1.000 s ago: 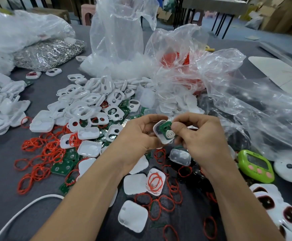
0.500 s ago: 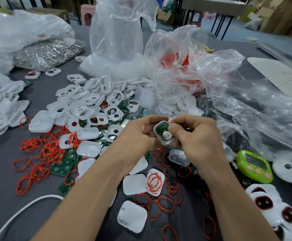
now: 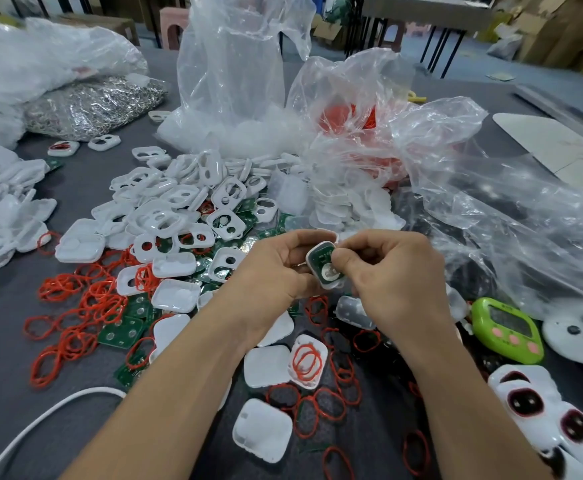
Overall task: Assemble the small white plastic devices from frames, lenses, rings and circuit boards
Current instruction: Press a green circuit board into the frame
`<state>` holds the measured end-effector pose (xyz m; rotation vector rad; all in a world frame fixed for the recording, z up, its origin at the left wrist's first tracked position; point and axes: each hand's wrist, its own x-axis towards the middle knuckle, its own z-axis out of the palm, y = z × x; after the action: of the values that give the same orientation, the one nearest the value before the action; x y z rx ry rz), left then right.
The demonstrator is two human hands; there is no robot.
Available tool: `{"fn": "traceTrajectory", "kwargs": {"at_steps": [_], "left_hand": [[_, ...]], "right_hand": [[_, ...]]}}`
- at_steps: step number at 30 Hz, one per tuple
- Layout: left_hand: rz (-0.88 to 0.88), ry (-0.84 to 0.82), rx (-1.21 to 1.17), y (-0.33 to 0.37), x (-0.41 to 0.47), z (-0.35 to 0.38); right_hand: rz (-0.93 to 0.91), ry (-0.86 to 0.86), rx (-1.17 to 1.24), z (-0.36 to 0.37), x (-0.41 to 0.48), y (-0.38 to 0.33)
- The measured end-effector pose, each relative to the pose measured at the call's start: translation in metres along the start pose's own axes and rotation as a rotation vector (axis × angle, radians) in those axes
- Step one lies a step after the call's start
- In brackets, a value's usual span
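My left hand (image 3: 276,271) grips a small white frame (image 3: 324,266) with a green circuit board lying inside it, held above the table's middle. My right hand (image 3: 394,275) pinches the same piece from the right, its thumb pressing on the board. A heap of white frames (image 3: 165,209) lies behind my left hand. Red rings (image 3: 85,306) are scattered to the left and more red rings (image 3: 321,407) lie in front. Loose green circuit boards (image 3: 122,332) lie among them. A clear lens (image 3: 354,308) rests under my right hand.
Clear plastic bags (image 3: 491,209) pile up at the back and right. A green timer (image 3: 506,329) and finished devices (image 3: 539,410) lie at the right. A bag of metal parts (image 3: 92,105) sits back left. A white cable (image 3: 40,420) curves at the front left.
The circuit board, tilted above the frame a second ago, now lies sunk flat inside it. My right thumb has moved onto the board. Both hands stay in place.
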<state>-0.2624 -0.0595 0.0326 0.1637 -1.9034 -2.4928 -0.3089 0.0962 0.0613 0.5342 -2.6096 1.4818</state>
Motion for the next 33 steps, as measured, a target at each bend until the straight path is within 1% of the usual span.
{"fn": "traceTrajectory", "kwargs": {"at_steps": [3,9,23,29,33], "left_hand": [[0.002,0.002,0.009,-0.0001,0.0002,0.0000],[0.000,-0.001,-0.003,0.0000,-0.0001,0.0002],[-0.028,-0.013,0.000,0.0014,-0.0010,0.0000],[-0.030,-0.029,-0.002,0.0021,-0.0018,0.0009],[-0.033,-0.036,-0.070,0.0049,-0.0024,0.0003]], "right_hand": [[-0.016,0.022,-0.020,0.0008,-0.0005,0.0005],[0.003,0.002,0.015,-0.0015,0.0014,0.0033],[-0.145,0.082,-0.106,0.0039,-0.0031,0.0027],[-0.105,0.101,-0.087,0.0061,-0.0029,0.0012],[-0.016,0.165,-0.073,0.0056,-0.0021,0.0017]]}}
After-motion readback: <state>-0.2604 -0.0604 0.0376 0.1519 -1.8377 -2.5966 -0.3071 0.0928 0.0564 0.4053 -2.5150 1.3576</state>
